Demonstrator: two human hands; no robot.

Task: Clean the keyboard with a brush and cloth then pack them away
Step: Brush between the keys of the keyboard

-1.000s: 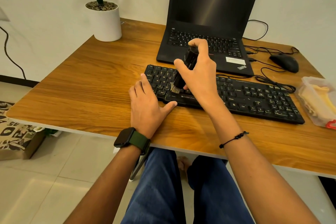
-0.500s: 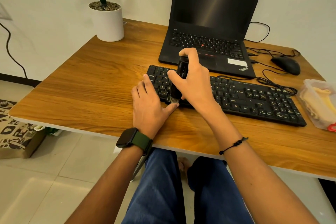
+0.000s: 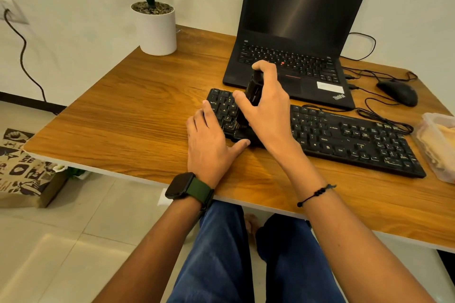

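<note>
A black keyboard lies across the wooden desk in front of me. My right hand grips a black brush upright, its bristles down on the keys near the keyboard's left end. My left hand lies flat on the desk, fingers resting on the keyboard's left edge and thumb along its front edge. A clear plastic box holding a yellowish cloth sits at the desk's right edge.
An open black laptop stands behind the keyboard. A black mouse with trailing cables lies to its right. A white plant pot sits at the back left corner. A patterned bag stands on the floor, left.
The brush has swept left along the keys, from the spacebar area toward the keyboard's left end, and stands more upright. My left hand has stayed in place.
</note>
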